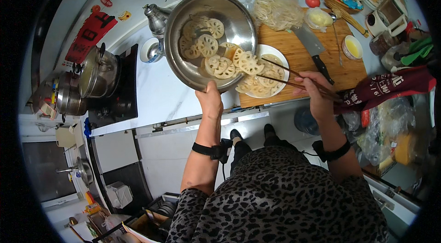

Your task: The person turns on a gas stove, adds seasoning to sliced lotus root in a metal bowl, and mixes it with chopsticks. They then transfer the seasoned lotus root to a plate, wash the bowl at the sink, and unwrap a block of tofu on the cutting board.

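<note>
My left hand (210,101) grips the near rim of a large stainless steel bowl (237,12), which is tilted towards a white plate (284,60). Sliced lotus root (207,45) lies in the bowl, with some liquid. A pair of dark wooden chopsticks (287,70) is in my right hand (317,93). Their tips are at lotus root slices at the bowl's lip, over the plate. More slices (263,84) lie on the plate, which rests on the left part of a wooden cutting board (293,48).
A kitchen knife (311,43) lies on the board near a bag of noodles (279,12) and a small bowl of yellow liquid (352,47). A tomato (312,1) sits behind. Left are a patterned bowl (151,50), a metal pitcher (156,19) and a lidded pot (100,70) by the cooktop (129,87).
</note>
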`<state>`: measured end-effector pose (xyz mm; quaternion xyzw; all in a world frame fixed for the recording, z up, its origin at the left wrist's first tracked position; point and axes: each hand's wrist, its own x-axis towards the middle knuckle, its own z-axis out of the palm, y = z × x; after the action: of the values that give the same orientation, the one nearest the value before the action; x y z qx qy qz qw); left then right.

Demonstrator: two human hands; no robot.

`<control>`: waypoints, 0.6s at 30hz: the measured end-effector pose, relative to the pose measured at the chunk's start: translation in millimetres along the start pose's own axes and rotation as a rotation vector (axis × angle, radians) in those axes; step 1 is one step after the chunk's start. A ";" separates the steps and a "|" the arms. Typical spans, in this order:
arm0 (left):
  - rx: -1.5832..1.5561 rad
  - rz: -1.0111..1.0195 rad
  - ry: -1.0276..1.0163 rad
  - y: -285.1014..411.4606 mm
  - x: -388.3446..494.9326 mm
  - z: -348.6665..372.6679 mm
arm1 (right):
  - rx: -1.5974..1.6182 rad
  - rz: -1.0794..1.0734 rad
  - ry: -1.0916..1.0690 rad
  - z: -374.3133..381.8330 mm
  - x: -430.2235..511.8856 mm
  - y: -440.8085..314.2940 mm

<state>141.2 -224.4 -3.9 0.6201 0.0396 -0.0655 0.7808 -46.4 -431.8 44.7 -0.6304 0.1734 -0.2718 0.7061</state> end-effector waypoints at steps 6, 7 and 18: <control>-0.052 -0.093 -0.084 5.5 -7.9 6.9 | 0.044 -0.047 -0.014 19.4 19.3 -22.7; -0.076 -0.088 -0.096 6.4 -10.3 9.2 | 0.034 -0.063 -0.042 23.5 23.1 -22.3; 0.071 -0.056 -0.076 10.0 -11.0 2.0 | -0.132 -0.075 -0.078 10.3 10.6 -11.1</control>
<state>131.8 -223.5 7.8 0.6431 0.0247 -0.1124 0.7571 -33.8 -430.6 58.2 -0.6919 0.1394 -0.2612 0.6584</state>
